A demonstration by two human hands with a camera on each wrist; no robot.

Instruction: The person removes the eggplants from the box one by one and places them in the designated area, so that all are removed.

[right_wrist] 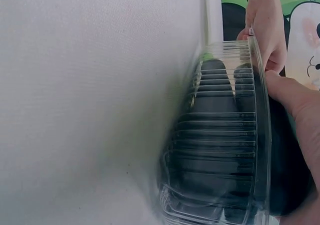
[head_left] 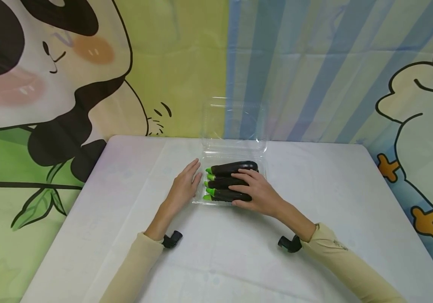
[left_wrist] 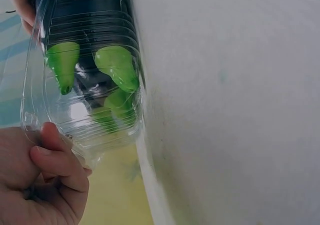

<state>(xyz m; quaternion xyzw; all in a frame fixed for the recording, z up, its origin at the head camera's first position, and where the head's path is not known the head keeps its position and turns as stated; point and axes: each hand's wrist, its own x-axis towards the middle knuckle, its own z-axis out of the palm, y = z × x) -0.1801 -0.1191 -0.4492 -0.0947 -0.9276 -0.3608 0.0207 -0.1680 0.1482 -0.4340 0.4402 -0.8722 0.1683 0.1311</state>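
Several dark eggplants (head_left: 235,168) with bright green stem ends (left_wrist: 116,65) lie side by side in a clear plastic clamshell box (left_wrist: 80,135). My right hand (head_left: 256,191) rests on their blunt ends, its fingers spread across the eggplants and the thumb at the near side of the front one. In the right wrist view, a dark eggplant (right_wrist: 287,157) shows above the box rim under that hand. Beside the box's left end is my left hand (head_left: 182,187), fingers extended in the head view. Its fingertips touch the rim region; whether they press on it is unclear.
The box's transparent lid (head_left: 235,120) stands raised at the back, near the far table edge. A white cloth covers the table (head_left: 125,252). Behind it hangs a printed backdrop (head_left: 186,63). Each wrist carries a small black camera (head_left: 290,244).
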